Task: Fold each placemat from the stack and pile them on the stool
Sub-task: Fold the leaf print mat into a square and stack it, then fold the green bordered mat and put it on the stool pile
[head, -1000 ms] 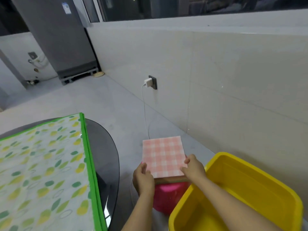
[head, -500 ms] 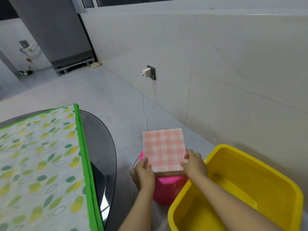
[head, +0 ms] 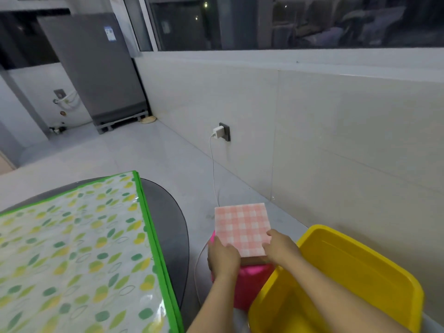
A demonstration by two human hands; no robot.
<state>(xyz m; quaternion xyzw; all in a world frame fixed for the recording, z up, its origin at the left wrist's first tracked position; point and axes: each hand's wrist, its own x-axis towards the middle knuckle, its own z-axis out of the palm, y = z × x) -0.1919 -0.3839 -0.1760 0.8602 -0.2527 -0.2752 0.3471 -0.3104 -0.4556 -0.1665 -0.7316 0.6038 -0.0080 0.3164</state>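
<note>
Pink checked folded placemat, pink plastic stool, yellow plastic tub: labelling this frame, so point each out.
Pink checked folded placemat (head: 242, 227), head view, middle of its top face.
Pink plastic stool (head: 249, 284), head view, front side.
Yellow plastic tub (head: 374, 263), head view, far inner wall.

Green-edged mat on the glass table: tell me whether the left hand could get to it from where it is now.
Probably yes. The left hand rests on the pink checked placemat, and nothing stands between it and the green-edged mat just to its left.
</note>
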